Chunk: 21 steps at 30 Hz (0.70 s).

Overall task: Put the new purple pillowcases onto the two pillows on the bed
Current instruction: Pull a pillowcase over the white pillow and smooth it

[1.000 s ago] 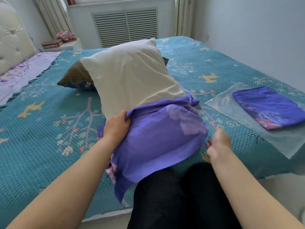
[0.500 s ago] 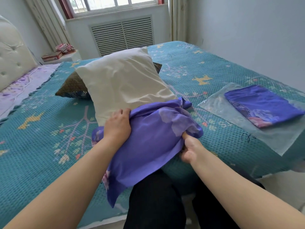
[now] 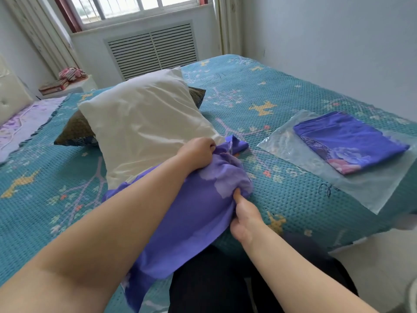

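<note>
Head view: both hands point(image 3: 198, 150) grip pillowcase point(image 3: 194, 213) edge at pillow point(image 3: 144, 129).

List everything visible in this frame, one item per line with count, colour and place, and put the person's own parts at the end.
white pillow: 1, cream white, mid bed, near end inside the purple case
dark pillow: 1, brown patterned, under the white pillow
purple pillowcase: 1, purple floral, part way onto the white pillow
folded pillowcase: 1, purple, on the plastic bag
plastic bag: 1, clear, right side of bed
bedspread: 1, teal patterned, covers bed
headboard: 1, cream tufted, far left
vent grille: 1, white slatted, under window
nightstand: 1, white, holds books and striped cloth
left hand: 1, grips the case's opening edge
right hand: 1, pinches the case's near right side
</note>
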Tool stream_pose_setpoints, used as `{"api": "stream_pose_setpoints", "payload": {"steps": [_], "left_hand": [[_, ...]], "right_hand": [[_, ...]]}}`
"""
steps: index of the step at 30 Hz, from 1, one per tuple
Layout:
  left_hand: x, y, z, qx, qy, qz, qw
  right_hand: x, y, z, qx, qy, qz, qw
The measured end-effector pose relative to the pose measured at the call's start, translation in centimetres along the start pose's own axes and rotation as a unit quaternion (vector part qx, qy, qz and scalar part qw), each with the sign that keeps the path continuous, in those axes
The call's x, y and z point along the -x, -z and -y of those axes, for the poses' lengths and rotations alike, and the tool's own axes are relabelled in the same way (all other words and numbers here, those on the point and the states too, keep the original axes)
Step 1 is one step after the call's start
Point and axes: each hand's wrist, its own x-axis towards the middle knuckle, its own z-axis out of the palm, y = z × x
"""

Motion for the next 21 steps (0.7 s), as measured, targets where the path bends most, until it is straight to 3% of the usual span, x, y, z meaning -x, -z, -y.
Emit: {"api": "stream_pose_setpoints", "payload": {"steps": [7,11,16,21], "left_hand": [[-2.7,0.4,-3.4,-0.125,0.008,0.157,0.980],[-3.6,0.9,-4.3,-0.124,0.037,0.215,0.968],[-4.2,0.4,-5.2,-0.053,0.068,0.124,0.989],[-8.6,0.5,-3.1,0.116,0.091,-0.054,0.988]], "right_hand": [[-1.0,-0.8,-0.3,-0.005,-0.034,0.013,0.999],[-1.0,-1.1,0.0,-0.052,-0.049,0.004,0.997],[-1.4,-1.4,2.0,-0.106,-0.030,-0.032,0.993],[-1.9,-0.5,5.4,-0.068,0.076,-0.118,0.988]]}}
